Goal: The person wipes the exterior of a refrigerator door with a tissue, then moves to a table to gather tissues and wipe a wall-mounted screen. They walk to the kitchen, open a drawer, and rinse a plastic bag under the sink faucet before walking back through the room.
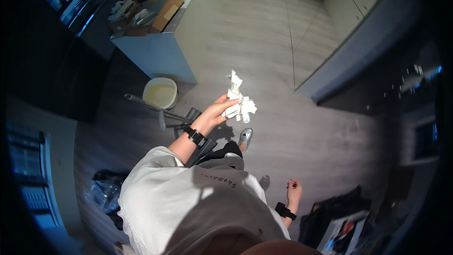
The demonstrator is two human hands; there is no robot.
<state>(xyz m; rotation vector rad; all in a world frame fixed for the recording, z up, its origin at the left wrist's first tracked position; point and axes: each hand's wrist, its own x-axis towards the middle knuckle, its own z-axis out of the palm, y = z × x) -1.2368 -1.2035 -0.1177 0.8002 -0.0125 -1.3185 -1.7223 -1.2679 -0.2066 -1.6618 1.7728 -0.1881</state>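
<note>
My left hand (216, 110) is closed around a bunch of white crumpled pieces (244, 106), in front of my body at the middle of the view. They look like folded paper or soft sheet strips; the material is not certain. Some pieces stick out beyond my fingers, brightly lit. Low on the right, my right hand (294, 188) hangs beside me, apart from everything. Its fingers are loosely curled, with nothing visible in them. Each wrist wears a black band.
A white-rimmed bucket (160, 94) stands beside the counter (152, 51), with a grey-handled tool (141, 101) near it. An opened cardboard box (166, 12) sits on the counter. Plastic bags (104, 193) lie left. A wall edge (308, 85) and a dark bag with a box (339, 223) are right.
</note>
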